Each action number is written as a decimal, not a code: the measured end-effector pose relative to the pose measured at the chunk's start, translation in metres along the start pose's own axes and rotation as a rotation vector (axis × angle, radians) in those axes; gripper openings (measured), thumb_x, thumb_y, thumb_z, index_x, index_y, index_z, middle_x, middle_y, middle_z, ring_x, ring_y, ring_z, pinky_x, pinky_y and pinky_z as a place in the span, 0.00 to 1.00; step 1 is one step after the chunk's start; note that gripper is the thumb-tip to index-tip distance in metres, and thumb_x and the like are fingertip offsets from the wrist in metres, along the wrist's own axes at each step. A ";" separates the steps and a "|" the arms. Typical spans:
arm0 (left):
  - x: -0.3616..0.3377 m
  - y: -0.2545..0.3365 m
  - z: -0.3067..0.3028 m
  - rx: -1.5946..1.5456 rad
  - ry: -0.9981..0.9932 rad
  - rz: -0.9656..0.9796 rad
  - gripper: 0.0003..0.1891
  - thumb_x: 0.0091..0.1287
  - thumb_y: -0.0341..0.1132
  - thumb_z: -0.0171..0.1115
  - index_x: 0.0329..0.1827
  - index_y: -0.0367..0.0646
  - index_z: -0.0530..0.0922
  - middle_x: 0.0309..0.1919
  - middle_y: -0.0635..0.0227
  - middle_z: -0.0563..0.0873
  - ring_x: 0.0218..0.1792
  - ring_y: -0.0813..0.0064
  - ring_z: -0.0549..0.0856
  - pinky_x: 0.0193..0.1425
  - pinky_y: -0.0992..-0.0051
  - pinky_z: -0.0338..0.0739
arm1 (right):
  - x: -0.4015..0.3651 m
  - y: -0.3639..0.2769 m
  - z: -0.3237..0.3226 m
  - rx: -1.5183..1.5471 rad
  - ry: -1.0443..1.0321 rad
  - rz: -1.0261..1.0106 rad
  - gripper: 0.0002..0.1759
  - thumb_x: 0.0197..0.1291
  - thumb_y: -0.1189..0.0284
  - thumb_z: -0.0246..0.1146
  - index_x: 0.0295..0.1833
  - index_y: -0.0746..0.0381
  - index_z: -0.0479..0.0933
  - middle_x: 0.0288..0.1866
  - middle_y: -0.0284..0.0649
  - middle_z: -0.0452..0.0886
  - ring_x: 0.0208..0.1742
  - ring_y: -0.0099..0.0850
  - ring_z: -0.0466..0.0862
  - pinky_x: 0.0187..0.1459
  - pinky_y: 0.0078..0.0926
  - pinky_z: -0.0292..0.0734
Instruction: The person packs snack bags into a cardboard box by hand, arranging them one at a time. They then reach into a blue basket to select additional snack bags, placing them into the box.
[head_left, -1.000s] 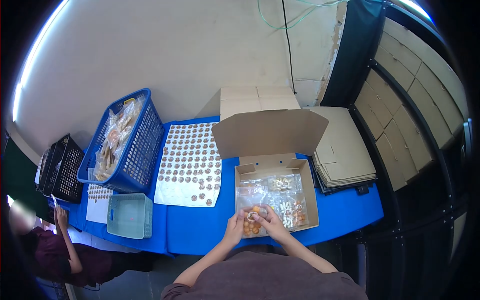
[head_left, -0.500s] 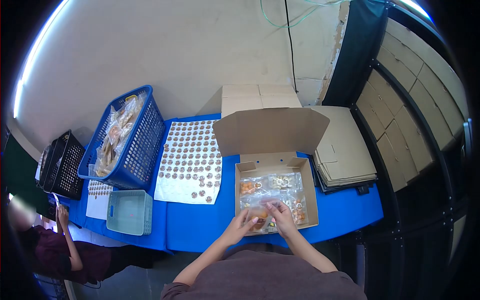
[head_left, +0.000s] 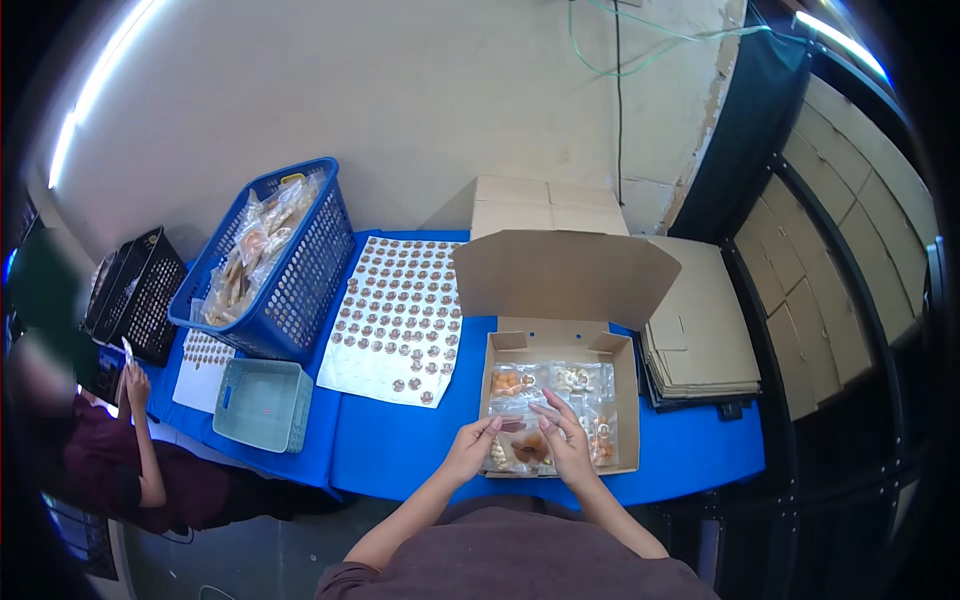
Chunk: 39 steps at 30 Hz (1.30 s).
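A small clear plastic bag (head_left: 530,448) with something brown inside is stretched between my two hands. My left hand (head_left: 470,450) pinches its left edge between thumb and fingers. On the other side, my right hand (head_left: 568,447) grips the top right of the bag, fingertips raised. Beneath them sits an open cardboard box (head_left: 628,425), its lid (head_left: 565,275) standing up at the back. Several clear bags lie inside, among them one with orange pieces (head_left: 508,380) and one with whitish pieces (head_left: 575,377). My hands and the held bag partly cover the front ones.
Left of the box lies a sheet of round stickers (head_left: 375,345). Further left stand a blue basket (head_left: 290,270) of packets, a pale green tray (head_left: 290,425) and a black crate (head_left: 150,310). Flat cardboard (head_left: 705,330) is stacked on the right. Another person (head_left: 150,470) stands at left.
The view has shifted slightly, so the table things appear further right. My hands have drawn the bag flatter between them, showing its brown contents more clearly. My right fingers point up more.
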<state>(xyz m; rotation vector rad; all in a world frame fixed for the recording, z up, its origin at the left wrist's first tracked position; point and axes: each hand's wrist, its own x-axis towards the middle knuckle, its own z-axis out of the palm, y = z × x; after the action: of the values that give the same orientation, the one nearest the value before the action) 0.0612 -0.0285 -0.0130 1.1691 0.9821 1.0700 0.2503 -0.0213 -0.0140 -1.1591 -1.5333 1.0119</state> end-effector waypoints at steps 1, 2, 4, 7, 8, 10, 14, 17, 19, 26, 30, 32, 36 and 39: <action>0.001 -0.002 -0.001 0.031 0.001 0.035 0.19 0.75 0.40 0.48 0.60 0.35 0.74 0.52 0.62 0.82 0.52 0.74 0.81 0.60 0.73 0.72 | 0.001 0.000 0.002 0.120 0.002 0.045 0.19 0.70 0.65 0.53 0.59 0.65 0.76 0.67 0.46 0.71 0.69 0.34 0.68 0.68 0.32 0.61; 0.000 -0.003 -0.004 0.030 0.016 0.042 0.19 0.75 0.40 0.48 0.60 0.35 0.74 0.52 0.62 0.82 0.52 0.74 0.81 0.60 0.73 0.72 | 0.004 -0.002 0.002 0.120 -0.013 0.038 0.19 0.70 0.65 0.53 0.59 0.65 0.76 0.67 0.46 0.71 0.69 0.34 0.68 0.68 0.32 0.61; -0.002 0.001 -0.006 0.076 0.092 0.077 0.25 0.74 0.43 0.51 0.67 0.35 0.67 0.62 0.57 0.75 0.60 0.70 0.76 0.64 0.70 0.69 | 0.007 -0.008 0.002 0.298 0.088 0.115 0.21 0.71 0.64 0.53 0.59 0.67 0.75 0.67 0.46 0.70 0.67 0.34 0.69 0.67 0.33 0.62; -0.009 0.006 -0.002 0.185 -0.034 0.139 0.31 0.71 0.46 0.56 0.72 0.39 0.61 0.68 0.55 0.68 0.66 0.66 0.71 0.69 0.67 0.63 | 0.005 -0.007 0.008 0.273 -0.041 0.084 0.22 0.71 0.64 0.53 0.64 0.64 0.72 0.65 0.48 0.72 0.68 0.37 0.69 0.68 0.31 0.60; -0.010 0.002 0.001 0.179 -0.023 0.146 0.31 0.71 0.46 0.56 0.72 0.39 0.61 0.68 0.55 0.68 0.66 0.66 0.71 0.69 0.67 0.63 | 0.004 -0.015 0.011 0.235 -0.137 0.040 0.22 0.71 0.63 0.52 0.64 0.65 0.72 0.66 0.49 0.71 0.68 0.37 0.69 0.68 0.31 0.60; -0.012 0.001 0.013 0.300 -0.004 0.214 0.36 0.67 0.48 0.61 0.74 0.41 0.58 0.70 0.54 0.65 0.70 0.63 0.65 0.71 0.66 0.60 | 0.008 -0.023 0.018 0.113 -0.222 -0.080 0.23 0.71 0.64 0.53 0.65 0.66 0.70 0.67 0.50 0.68 0.69 0.38 0.67 0.67 0.32 0.61; -0.016 0.013 0.011 0.221 -0.006 0.193 0.28 0.61 0.42 0.69 0.63 0.41 0.74 0.63 0.57 0.75 0.64 0.65 0.73 0.68 0.66 0.66 | 0.006 -0.014 0.035 0.146 -0.003 -0.008 0.29 0.64 0.66 0.61 0.68 0.64 0.65 0.69 0.48 0.62 0.70 0.43 0.64 0.66 0.37 0.62; -0.015 0.014 0.007 0.064 0.027 0.192 0.16 0.60 0.34 0.70 0.49 0.39 0.82 0.52 0.59 0.83 0.56 0.67 0.80 0.63 0.68 0.71 | 0.012 -0.015 0.032 0.138 -0.012 -0.059 0.35 0.49 0.71 0.73 0.64 0.62 0.71 0.70 0.48 0.62 0.71 0.43 0.64 0.68 0.39 0.61; -0.018 0.013 0.004 0.105 0.066 0.186 0.13 0.60 0.32 0.70 0.47 0.38 0.83 0.49 0.59 0.85 0.54 0.68 0.82 0.63 0.68 0.71 | 0.014 -0.010 0.028 0.166 -0.095 -0.020 0.28 0.49 0.71 0.73 0.58 0.62 0.76 0.69 0.47 0.64 0.71 0.43 0.64 0.69 0.40 0.59; -0.019 0.031 -0.010 0.384 0.112 0.312 0.09 0.58 0.34 0.71 0.40 0.43 0.87 0.37 0.61 0.89 0.48 0.64 0.86 0.70 0.56 0.60 | 0.012 -0.038 0.024 0.468 -0.197 0.266 0.10 0.60 0.67 0.66 0.44 0.59 0.85 0.62 0.44 0.76 0.73 0.43 0.62 0.72 0.46 0.48; -0.021 0.041 -0.014 0.586 0.262 0.420 0.06 0.58 0.32 0.69 0.38 0.45 0.88 0.36 0.63 0.89 0.52 0.66 0.84 0.77 0.49 0.36 | 0.026 -0.041 0.018 0.307 -0.364 0.198 0.20 0.71 0.60 0.53 0.55 0.62 0.80 0.64 0.47 0.75 0.75 0.41 0.58 0.72 0.43 0.51; -0.020 0.035 -0.015 0.543 0.275 0.388 0.06 0.61 0.34 0.66 0.39 0.46 0.88 0.37 0.62 0.89 0.55 0.65 0.83 0.77 0.49 0.33 | 0.029 -0.041 0.016 0.249 -0.379 0.163 0.22 0.72 0.57 0.49 0.59 0.59 0.77 0.63 0.44 0.76 0.74 0.38 0.60 0.73 0.43 0.46; -0.017 0.032 -0.017 0.423 0.216 0.331 0.14 0.71 0.42 0.54 0.50 0.45 0.84 0.44 0.61 0.88 0.59 0.67 0.80 0.77 0.50 0.34 | 0.032 -0.045 0.011 0.325 -0.386 0.175 0.26 0.74 0.54 0.43 0.66 0.58 0.72 0.63 0.42 0.76 0.70 0.34 0.67 0.72 0.37 0.51; -0.016 0.034 -0.025 0.169 0.311 0.190 0.21 0.75 0.47 0.47 0.61 0.43 0.77 0.48 0.62 0.86 0.61 0.70 0.78 0.77 0.56 0.41 | 0.036 -0.041 0.001 0.395 -0.279 0.233 0.28 0.74 0.53 0.41 0.67 0.61 0.70 0.63 0.43 0.76 0.65 0.33 0.73 0.67 0.31 0.62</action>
<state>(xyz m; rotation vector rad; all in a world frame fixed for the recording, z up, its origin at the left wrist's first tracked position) 0.0293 -0.0361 0.0176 1.2755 1.2402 1.3705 0.2370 0.0051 0.0317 -0.9565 -1.3401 1.6084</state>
